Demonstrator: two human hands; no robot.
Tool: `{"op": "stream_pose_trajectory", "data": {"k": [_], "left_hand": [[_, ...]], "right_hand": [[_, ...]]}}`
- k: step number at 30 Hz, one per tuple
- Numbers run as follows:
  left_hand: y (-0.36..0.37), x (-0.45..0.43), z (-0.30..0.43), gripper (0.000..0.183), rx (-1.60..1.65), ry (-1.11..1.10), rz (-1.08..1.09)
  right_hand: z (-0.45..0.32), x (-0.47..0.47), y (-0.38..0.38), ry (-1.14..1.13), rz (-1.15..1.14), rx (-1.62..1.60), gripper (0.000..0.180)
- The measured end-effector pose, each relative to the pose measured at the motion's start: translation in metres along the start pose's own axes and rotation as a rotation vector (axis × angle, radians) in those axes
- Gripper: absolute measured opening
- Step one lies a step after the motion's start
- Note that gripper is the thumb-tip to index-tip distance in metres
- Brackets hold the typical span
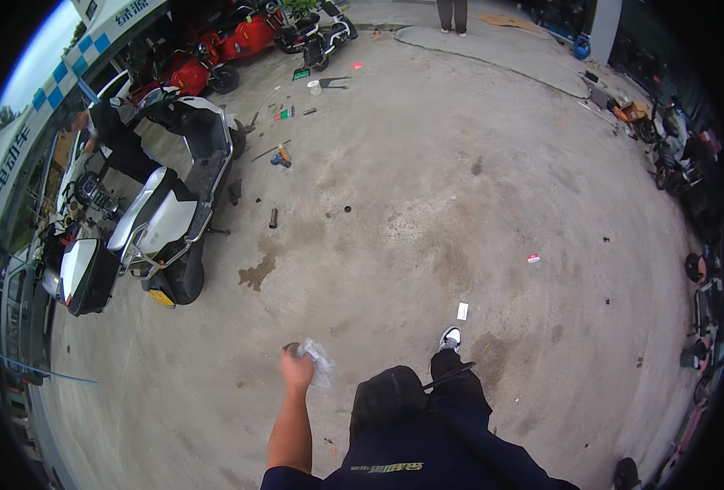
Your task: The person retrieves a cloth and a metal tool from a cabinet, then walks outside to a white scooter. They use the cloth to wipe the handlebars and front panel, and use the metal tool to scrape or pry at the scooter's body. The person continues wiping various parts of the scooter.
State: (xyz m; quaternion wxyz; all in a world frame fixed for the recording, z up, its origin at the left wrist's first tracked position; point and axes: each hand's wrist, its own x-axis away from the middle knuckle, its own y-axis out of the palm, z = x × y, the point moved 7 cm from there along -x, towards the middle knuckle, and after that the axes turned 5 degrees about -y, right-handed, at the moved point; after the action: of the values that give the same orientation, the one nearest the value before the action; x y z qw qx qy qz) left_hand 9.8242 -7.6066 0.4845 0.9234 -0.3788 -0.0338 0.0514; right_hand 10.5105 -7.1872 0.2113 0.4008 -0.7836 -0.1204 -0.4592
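My left hand [297, 366], low and left of centre, is closed on a crumpled piece of whitish, see-through plastic [318, 364] that hangs at its right side. Concrete ground [398, 153] lies under and ahead of it. My right hand is out of view. Ahead of my forward shoe [450, 338] a small white card [463, 311] lies flat, with a red and white one [533, 258] farther off to the right.
A white scooter [166, 220] with a rear box [86, 275] stands at left; a person [117, 141] bends beside it. A cordless drill [281, 158], a metal cylinder [273, 218] and a white tub [314, 87] are scattered on the ground. Another person's legs [452, 15] show at the top.
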Motion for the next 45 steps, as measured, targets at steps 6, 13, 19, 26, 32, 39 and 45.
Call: {"op": "stream_pose_trajectory", "data": {"k": [6,13,19,26,32,39,45], "left_hand": [[0.073,0.020,0.019,0.040,-0.049,-0.557,-0.067],[0.146,0.038,0.024,0.036,-0.043,-1.177,0.065],[0.247,-0.183,0.140,0.036,-0.074,-1.034,0.035],[0.273,-0.548,0.360,0.036,0.425,-0.509,0.161],[0.331,-0.690,0.391,0.035,0.511,-0.676,0.384],[0.393,-0.718,0.398,0.023,0.554,-1.070,0.680],[0.424,-0.845,0.363,0.024,0.567,-1.162,0.823]], "right_hand": [[-0.006,-0.095,-0.400,0.522,0.314,-1.044,0.027],[-0.092,-0.276,-0.847,0.107,0.749,-1.048,0.033],[-0.166,-0.412,-0.972,0.211,0.466,-0.959,0.030],[-0.230,-0.526,-1.085,0.338,0.224,-0.736,0.020],[-0.298,-0.692,-1.274,0.336,0.197,-0.671,0.024],[-0.535,-0.880,-1.560,0.011,0.306,-0.593,0.028],[-0.754,-0.984,-1.679,-0.196,0.323,-0.532,0.032]]}}
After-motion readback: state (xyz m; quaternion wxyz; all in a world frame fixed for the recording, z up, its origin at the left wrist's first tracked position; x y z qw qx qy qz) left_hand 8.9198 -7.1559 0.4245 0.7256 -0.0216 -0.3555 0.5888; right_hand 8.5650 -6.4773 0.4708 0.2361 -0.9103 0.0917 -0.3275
